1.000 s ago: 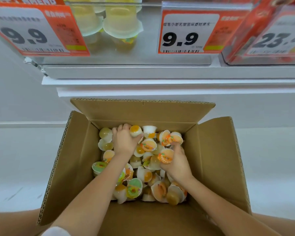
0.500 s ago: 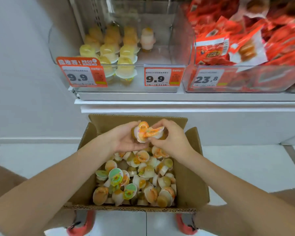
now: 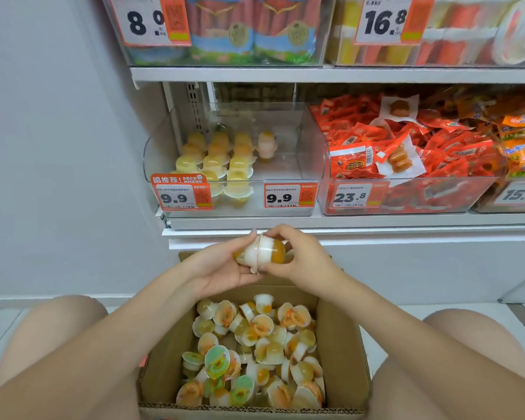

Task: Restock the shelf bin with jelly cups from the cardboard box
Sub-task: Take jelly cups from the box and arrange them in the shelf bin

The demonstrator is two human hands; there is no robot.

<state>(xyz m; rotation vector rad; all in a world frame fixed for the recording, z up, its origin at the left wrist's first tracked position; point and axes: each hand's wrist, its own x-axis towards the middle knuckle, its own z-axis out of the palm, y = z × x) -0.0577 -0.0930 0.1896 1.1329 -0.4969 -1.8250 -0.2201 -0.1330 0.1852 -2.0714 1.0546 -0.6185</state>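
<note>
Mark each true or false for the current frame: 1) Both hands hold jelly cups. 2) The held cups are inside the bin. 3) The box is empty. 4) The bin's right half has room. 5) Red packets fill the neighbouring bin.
1) True: left hand and right hand hold two cups pressed lid to lid.
2) False: they are above the box, below the shelf.
3) False: many cups lie in it.
4) True: the bin has stacks only on its left.
5) True: red packets.
</note>
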